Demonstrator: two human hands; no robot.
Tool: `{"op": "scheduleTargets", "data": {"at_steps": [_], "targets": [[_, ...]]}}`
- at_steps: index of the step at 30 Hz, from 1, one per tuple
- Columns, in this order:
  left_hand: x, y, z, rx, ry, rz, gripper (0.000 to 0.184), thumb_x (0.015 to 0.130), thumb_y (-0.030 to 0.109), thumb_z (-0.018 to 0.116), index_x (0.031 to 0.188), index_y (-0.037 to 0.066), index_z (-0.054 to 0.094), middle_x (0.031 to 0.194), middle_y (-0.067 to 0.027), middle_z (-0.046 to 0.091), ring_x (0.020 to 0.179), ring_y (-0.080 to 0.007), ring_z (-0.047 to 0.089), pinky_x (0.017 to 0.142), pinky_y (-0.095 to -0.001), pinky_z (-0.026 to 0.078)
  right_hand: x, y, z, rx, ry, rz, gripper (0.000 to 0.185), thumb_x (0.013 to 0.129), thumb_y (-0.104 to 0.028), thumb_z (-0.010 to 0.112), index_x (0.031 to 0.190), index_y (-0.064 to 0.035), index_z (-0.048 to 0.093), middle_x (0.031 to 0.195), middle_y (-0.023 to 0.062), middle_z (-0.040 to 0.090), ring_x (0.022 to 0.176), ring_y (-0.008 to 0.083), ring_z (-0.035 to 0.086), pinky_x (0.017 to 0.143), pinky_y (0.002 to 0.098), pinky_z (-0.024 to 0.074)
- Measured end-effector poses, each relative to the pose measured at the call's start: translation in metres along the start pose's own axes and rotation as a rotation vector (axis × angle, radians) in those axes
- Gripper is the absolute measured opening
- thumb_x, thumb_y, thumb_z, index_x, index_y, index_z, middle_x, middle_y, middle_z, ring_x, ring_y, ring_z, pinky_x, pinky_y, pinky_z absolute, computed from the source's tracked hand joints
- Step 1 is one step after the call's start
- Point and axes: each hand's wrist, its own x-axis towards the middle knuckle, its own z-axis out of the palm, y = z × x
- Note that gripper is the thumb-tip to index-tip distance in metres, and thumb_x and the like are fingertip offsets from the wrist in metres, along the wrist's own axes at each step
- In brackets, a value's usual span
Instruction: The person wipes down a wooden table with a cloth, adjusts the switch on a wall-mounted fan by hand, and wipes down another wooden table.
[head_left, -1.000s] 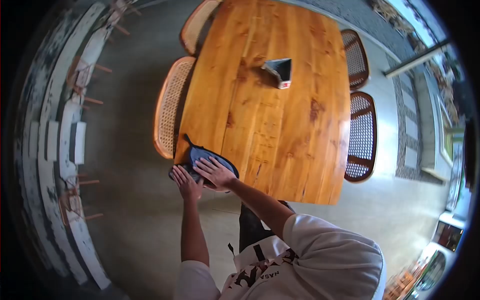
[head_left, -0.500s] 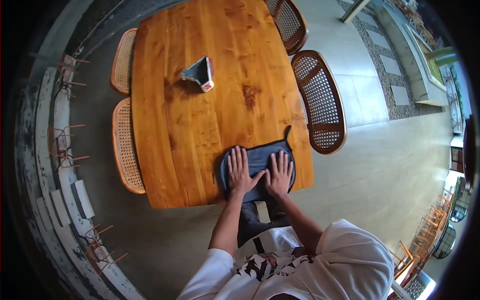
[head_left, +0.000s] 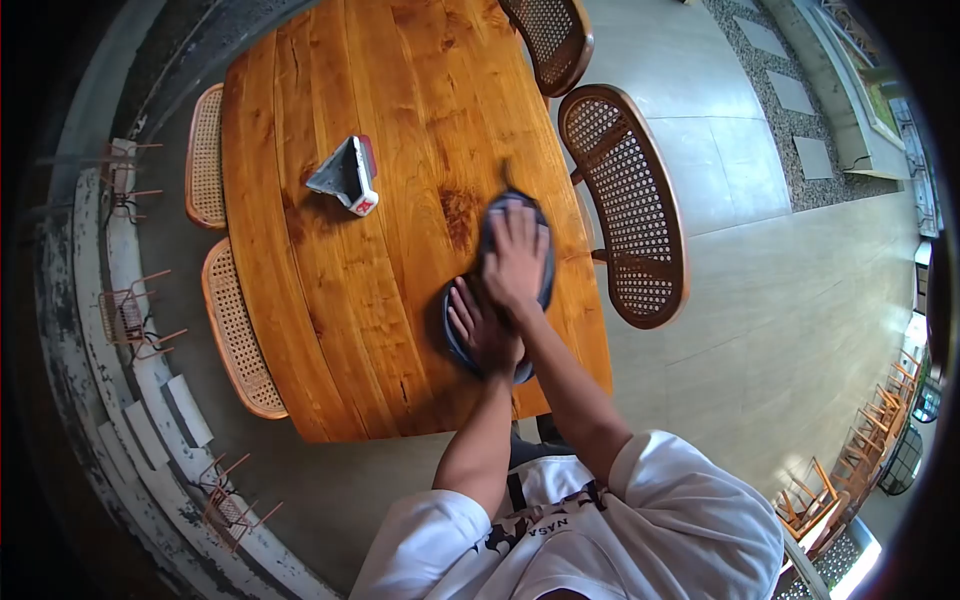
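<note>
A dark blue-grey cloth piece with a black edge and a short loop (head_left: 547, 282) lies on the wooden table (head_left: 350, 340), near its front right part. My left hand (head_left: 483, 325) presses on the lower left of the cloth, fingers apart. Higher up, my right hand (head_left: 517, 255) lies flat on it with fingers spread, slightly blurred. The wrists are close together, and the arms partly hide the cloth's lower part.
A triangular holder (head_left: 345, 178) stands on the table's left half. Cane-backed chairs stand at the left (head_left: 238, 330) and right (head_left: 625, 205) edges. More chairs (head_left: 880, 425) are far off at the lower right.
The cloth has gone from the table's left front corner to the right side, then farther up from the front edge, with both hands on it. It looks turned, and the view has shifted.
</note>
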Motion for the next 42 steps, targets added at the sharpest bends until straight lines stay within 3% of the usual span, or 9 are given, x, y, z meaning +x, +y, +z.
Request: {"op": "scheduleTargets", "data": {"at_steps": [2,6,11,19,22,28,33,36,42], "targets": [[-0.019,-0.035,0.096,0.213,-0.157,-0.132,0.076,0.095,0.042,0.051,0.153,0.0,0.027,0.16,-0.0189,0.027,0.148,-0.0339,0.026,0.121,-0.0472,0.015,0.01,-0.019,0.021,0.161,-0.216,-0.396,0.061,0.082,-0.017,0.056,0.142,-0.0095,0.05,0.162,0.0127,0.029,0.151,0.0304,0.022,0.123,0.0509,0.011],[-0.003,-0.008,-0.007,0.027,-0.231,-0.186,0.083,0.093,0.048,0.052,0.154,0.001,0.021,0.161,-0.0199,0.021,0.15,-0.035,0.019,0.122,-0.0472,0.012,0.011,-0.019,0.033,0.24,-0.427,-0.734,0.054,0.088,-0.022,0.056,0.141,-0.0113,0.052,0.16,0.0091,0.033,0.15,0.0277,0.025,0.123,0.0475,0.0133],[0.011,0.015,-0.047,-0.055,-0.043,-0.197,0.091,0.09,0.058,0.052,0.156,0.002,0.022,0.163,-0.0213,0.017,0.151,-0.0365,0.015,0.122,-0.0495,0.009,-0.041,0.037,-0.032,0.004,-0.009,-0.007,0.053,0.096,-0.033,0.052,0.144,-0.0108,0.048,0.157,0.0145,0.035,0.148,0.0324,0.026,0.121,0.0492,0.0149],[0.014,0.01,-0.031,0.093,-0.024,-0.19,0.088,0.091,0.056,0.051,0.157,0.006,0.022,0.164,-0.0201,0.016,0.151,-0.0359,0.017,0.122,-0.0479,0.011,-0.074,0.032,-0.025,-0.152,-0.079,0.195,0.065,0.097,-0.043,0.049,0.154,-0.0137,0.035,0.165,0.0171,0.016,0.152,0.0364,0.013,0.12,0.0563,0.0053],[0.007,0.007,-0.034,0.127,-0.102,-0.165,0.087,0.094,0.053,0.047,0.159,0.007,0.011,0.166,-0.017,0.009,0.153,-0.0321,0.013,0.123,-0.0456,0.01,0.002,0.004,0.013,0.064,-0.009,-0.102,0.055,0.1,-0.042,0.044,0.146,-0.0114,0.046,0.161,0.014,0.029,0.151,0.0329,0.019,0.121,0.0526,0.009],[0.005,0.005,-0.028,0.055,-0.007,-0.147,0.08,0.096,0.055,0.041,0.156,0.003,0.025,0.163,-0.0198,0.019,0.151,-0.0349,0.019,0.122,-0.0469,0.013,0.043,0.017,0.014,0.219,-0.249,-0.636,0.048,0.101,-0.038,0.045,0.139,-0.0091,0.053,0.157,0.0111,0.037,0.148,0.0292,0.029,0.122,0.0481,0.0162],[0.008,0.01,-0.035,0.011,0.017,-0.156,0.079,0.096,0.056,0.041,0.155,0.004,0.028,0.162,-0.0198,0.022,0.149,-0.0373,0.021,0.121,-0.0506,0.013,-0.094,0.08,-0.056,-0.06,-0.028,-0.045,0.051,0.094,-0.026,0.056,0.142,-0.0116,0.051,0.154,0.0132,0.04,0.145,0.0321,0.034,0.118,0.0525,0.0214],[0.009,0.013,-0.042,-0.001,-0.071,-0.11,0.078,0.097,0.055,0.039,0.156,0.005,0.026,0.163,-0.0197,0.019,0.15,-0.0375,0.019,0.121,-0.0511,0.013,-0.198,0.083,-0.05,-0.119,-0.237,0.055,0.06,0.093,-0.029,0.055,0.15,-0.0151,0.043,0.16,0.0139,0.031,0.149,0.0342,0.026,0.119,0.0566,0.0157],[0.011,0.013,-0.037,0.013,-0.06,-0.126,0.078,0.096,0.055,0.041,0.156,0.007,0.026,0.163,-0.0194,0.019,0.149,-0.0367,0.022,0.12,-0.0507,0.013,-0.135,0.051,-0.039,-0.169,-0.117,0.247,0.06,0.096,-0.032,0.051,0.152,-0.0153,0.04,0.162,0.014,0.026,0.15,0.0351,0.021,0.12,0.055,0.0111]]}}
